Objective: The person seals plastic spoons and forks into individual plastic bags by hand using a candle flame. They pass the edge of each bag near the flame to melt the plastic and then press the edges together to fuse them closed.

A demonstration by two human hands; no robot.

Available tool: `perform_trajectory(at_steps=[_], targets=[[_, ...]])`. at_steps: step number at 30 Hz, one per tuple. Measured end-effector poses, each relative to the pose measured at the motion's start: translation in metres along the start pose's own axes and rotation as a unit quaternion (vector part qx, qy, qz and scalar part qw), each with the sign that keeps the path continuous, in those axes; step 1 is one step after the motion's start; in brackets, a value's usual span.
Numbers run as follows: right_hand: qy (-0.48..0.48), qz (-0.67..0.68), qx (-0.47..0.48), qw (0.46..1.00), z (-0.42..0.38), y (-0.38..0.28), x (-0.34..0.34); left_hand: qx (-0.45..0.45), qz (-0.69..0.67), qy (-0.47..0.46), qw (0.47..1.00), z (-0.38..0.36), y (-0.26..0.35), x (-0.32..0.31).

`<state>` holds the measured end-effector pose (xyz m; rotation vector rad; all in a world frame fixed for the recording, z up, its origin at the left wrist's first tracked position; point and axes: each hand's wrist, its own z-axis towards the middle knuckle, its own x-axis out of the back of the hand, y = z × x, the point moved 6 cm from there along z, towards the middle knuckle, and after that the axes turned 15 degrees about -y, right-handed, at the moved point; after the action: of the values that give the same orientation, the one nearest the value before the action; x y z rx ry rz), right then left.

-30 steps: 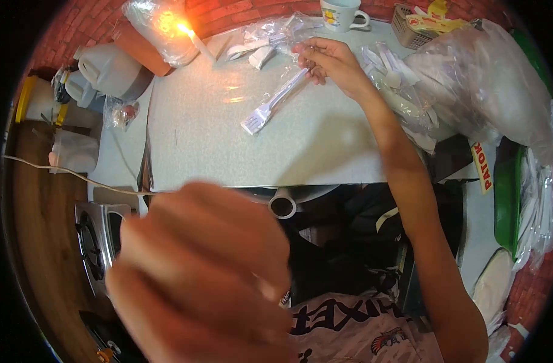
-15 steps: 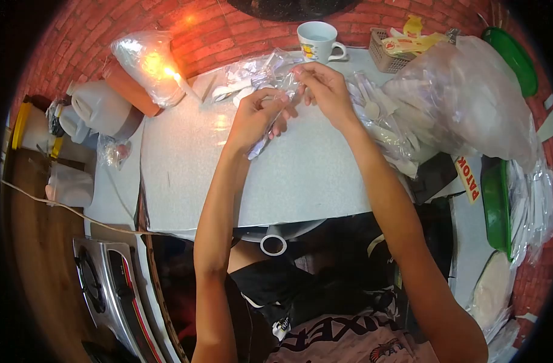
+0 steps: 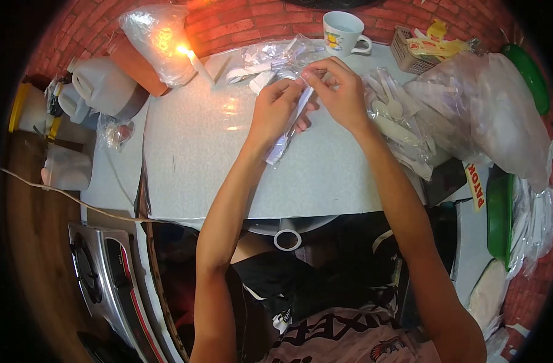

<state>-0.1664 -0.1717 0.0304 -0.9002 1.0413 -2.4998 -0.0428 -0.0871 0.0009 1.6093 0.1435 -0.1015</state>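
Note:
Over the white tabletop (image 3: 192, 163), a narrow clear plastic sleeve (image 3: 276, 151) with something whitish inside slants between my hands. My left hand (image 3: 279, 109) is closed around its middle, and the lower end sticks out below the palm. At its upper end, my right hand (image 3: 340, 91) pinches the plastic between thumb and fingers. Just beyond my hands lie white plastic spoons (image 3: 243, 74) and crumpled clear wrappers (image 3: 297, 51). To the left, a lit candle (image 3: 201, 69) stands tilted. Right of my right hand is a pile of spoons in clear plastic (image 3: 394, 109).
A mug (image 3: 343, 33) stands at the back edge near a small basket (image 3: 409, 57). A large plastic bag (image 3: 476, 109) bulges at the right. Jugs (image 3: 107, 88) line the left side, with a gas stove (image 3: 110, 272) below. A pan handle (image 3: 287, 240) juts under the table.
The camera view has shifted slightly, so the table items appear farther right. The sleeve now lies straighter between my hands. Both hands keep their hold on it.

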Motion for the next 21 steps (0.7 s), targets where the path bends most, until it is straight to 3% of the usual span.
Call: perform_trajectory(at_steps=[1, 3, 4, 15, 21], targets=[[-0.002, 0.0, 0.0, 1.0, -0.001, 0.001, -0.001, 0.0, -0.002, 0.001, 1.0, 0.0, -0.002, 0.0], [-0.033, 0.137, -0.126, 0.982, -0.005, 0.023, -0.009, -0.001, 0.049, 0.021, 0.999, 0.0, -0.002, 0.001], [-0.033, 0.137, -0.126, 0.982, -0.005, 0.025, -0.01, -0.002, 0.049, 0.021, 0.999, -0.001, -0.002, 0.0], [-0.027, -0.044, 0.086, 0.995, -0.003, -0.021, -0.011, -0.027, -0.032, 0.074, 0.996, -0.003, -0.004, 0.013], [-0.019, -0.108, 0.056, 0.992, -0.006, -0.023, -0.018, 0.009, -0.171, 0.055, 0.984, 0.002, -0.014, 0.019]])
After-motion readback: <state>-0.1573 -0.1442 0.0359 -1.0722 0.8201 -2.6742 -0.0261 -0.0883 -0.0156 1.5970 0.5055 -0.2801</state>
